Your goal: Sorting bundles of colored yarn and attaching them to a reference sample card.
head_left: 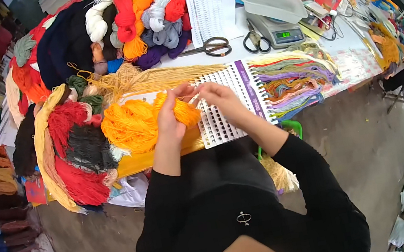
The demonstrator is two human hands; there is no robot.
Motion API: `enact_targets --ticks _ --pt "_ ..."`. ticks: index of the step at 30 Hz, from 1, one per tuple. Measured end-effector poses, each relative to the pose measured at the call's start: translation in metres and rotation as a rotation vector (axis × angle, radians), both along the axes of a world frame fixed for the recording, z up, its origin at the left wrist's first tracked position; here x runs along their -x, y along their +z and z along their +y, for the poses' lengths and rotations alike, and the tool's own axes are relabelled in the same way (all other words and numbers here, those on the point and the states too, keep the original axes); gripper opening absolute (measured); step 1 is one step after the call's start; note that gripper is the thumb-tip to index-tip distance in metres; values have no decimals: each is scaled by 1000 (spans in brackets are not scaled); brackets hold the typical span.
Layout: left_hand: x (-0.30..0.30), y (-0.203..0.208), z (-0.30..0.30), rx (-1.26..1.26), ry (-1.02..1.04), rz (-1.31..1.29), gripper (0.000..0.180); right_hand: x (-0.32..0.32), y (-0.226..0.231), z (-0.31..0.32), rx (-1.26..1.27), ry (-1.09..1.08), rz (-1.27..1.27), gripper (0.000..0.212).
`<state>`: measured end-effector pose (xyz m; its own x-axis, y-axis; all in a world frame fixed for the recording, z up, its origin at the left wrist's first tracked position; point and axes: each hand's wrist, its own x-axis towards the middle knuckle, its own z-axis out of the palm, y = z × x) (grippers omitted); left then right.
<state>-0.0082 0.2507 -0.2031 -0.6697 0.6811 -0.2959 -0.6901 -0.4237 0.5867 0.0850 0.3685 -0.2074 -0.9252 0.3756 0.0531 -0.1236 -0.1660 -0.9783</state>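
My left hand (170, 118) is closed round part of a bright orange yarn skein (129, 128), whose loose bulk lies on the table to its left. Close to those fingertips, my right hand (223, 101) pinches its thumb and fingers together; whatever is between them is too small to make out. Both hands are above the left part of a white card with rows of punched holes (218, 129) and a purple printed strip (249, 85). Along that card's right edge, many-coloured threads (294, 82) hang through the holes and spread sideways. Pale yellow strands (177, 75) stretch behind the hands.
Black scissors (215, 47) and smaller snips (255, 41) lie behind the card. A digital scale (277, 31) carries a clear plastic tub (272, 3). Yarn skeins (123, 13) pile up at the back left, red and black hanks (76, 148) nearer. A green basket (291, 127) stands below the table edge.
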Motion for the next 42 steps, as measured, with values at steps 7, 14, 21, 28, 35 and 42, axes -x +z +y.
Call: enact_targets --ticks 7,14,21,28,35,42 --pt "120 -6 -118 -124 315 -127 34 -86 74 188 425 -380 471 14" --pt "101 25 -110 -322 252 260 40 -107 102 242 -611 -929 228 19" --pt "57 -41 32 93 -476 -100 44 41 -41 116 -439 -86 -242 15" --pt "57 -54 59 282 -416 -123 36 63 -73 105 -586 -90 -464 18" --pt "65 -77 90 401 -480 429 12 66 -81 108 -493 -116 -444 16" --pt "78 -106 96 604 -480 527 25 74 -78 104 -314 -45 -406 18"
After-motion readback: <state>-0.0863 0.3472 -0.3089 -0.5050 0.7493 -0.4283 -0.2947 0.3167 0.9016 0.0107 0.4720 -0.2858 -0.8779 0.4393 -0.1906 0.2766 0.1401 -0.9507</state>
